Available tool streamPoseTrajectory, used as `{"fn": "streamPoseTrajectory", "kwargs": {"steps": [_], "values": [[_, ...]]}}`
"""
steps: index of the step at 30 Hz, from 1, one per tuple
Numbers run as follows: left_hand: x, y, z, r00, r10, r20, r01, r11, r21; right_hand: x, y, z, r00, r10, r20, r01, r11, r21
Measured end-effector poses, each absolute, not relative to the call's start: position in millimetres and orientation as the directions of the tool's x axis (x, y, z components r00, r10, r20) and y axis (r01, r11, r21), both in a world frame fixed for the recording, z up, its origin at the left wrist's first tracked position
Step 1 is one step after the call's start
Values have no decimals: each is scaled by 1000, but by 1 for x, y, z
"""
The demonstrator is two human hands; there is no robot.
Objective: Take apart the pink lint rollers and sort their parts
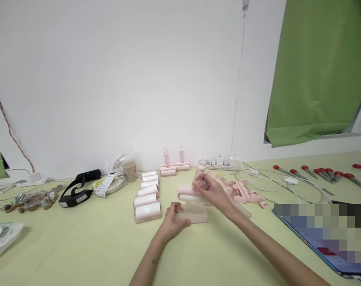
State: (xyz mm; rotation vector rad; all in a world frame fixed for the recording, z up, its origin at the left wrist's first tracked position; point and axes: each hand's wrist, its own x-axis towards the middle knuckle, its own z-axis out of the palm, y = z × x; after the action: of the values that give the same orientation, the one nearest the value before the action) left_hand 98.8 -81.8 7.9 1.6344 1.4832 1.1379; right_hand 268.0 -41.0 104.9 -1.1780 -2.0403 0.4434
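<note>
My right hand [213,190] grips the pink handle of a lint roller [186,191], its fingers closed high on the handle. The roller's pink-and-white head hangs low, tilted, just above a clear plastic cover [198,216]. That cover lies on the table, and my left hand [173,223] curls round its left end, thumb in front and fingers behind. Left of my hands, several white rolls [148,210] in pink cases stand in a column. Finished-looking pink lint rollers [182,163] with upright handles rest against the wall.
Right of my hands lies a heap of pink plastic parts [242,192]. Behind it are a power strip [222,166] and white cables. Red-handled tools [329,173] and a tablet [320,246] lie further right. To the left are a black strap [76,197], a cup [129,171] and bagged items [34,200].
</note>
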Motion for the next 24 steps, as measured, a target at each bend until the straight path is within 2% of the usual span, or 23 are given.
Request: {"fn": "streamPoseTrajectory", "kwargs": {"steps": [2, 4, 6, 7, 8, 10, 12, 13, 15, 17, 19, 21, 22, 24], "values": [[98, -82, 9, -50, 979, 195, 452, -152, 879, 279, -45, 124, -197, 826, 528, 526, 543, -654], [97, -80, 15, -129, 947, 294, 459, -205, 864, 295, -50, 138, -136, 782, 609, 463, 593, -658], [97, -77, 28, -248, 890, 382, 366, -279, 888, 309, -57, 140, -207, 712, 671, 411, 686, -600], [98, -76, 36, -287, 886, 365, 253, -297, 921, 314, -61, 137, -284, 660, 696, 371, 745, -555], [100, -76, 44, -276, 914, 297, 100, -280, 955, 317, -65, 131, -384, 603, 700, 323, 797, -510], [107, -79, 57, -82, 993, 89, -201, -104, 974, 319, -69, 114, -592, 502, 630, 232, 855, -463], [115, -86, 62, 165, 984, -63, -330, 115, 937, 318, -70, 97, -756, 427, 496, 208, 876, -435], [117, -90, 61, 218, 970, -111, -344, 183, 921, 317, -69, 89, -799, 406, 443, 224, 885, -408], [119, -98, 56, 196, 963, -186, -337, 244, 909, 321, -63, 78, -802, 422, 422, 288, 893, -345], [118, -105, 51, 148, 966, -212, -303, 249, 920, 328, -55, 73, -693, 520, 500, 373, 851, -369], [118, -109, 49, 157, 971, -178, -227, 211, 951, 337, -52, 71, -484, 639, 597, 379, 769, -515], [122, -111, 50, 162, 982, -95, -81, 109, 991, 341, -55, 73, -311, 731, 608, 261, 680, -685], [125, -112, 51, 145, 988, -50, 9, 49, 999, 341, -60, 74, -282, 765, 579, 187, 636, -749], [134, -113, 53, 85, 996, 12, 167, -26, 986, 337, -71, 76, -334, 798, 502, 68, 551, -831]]}}
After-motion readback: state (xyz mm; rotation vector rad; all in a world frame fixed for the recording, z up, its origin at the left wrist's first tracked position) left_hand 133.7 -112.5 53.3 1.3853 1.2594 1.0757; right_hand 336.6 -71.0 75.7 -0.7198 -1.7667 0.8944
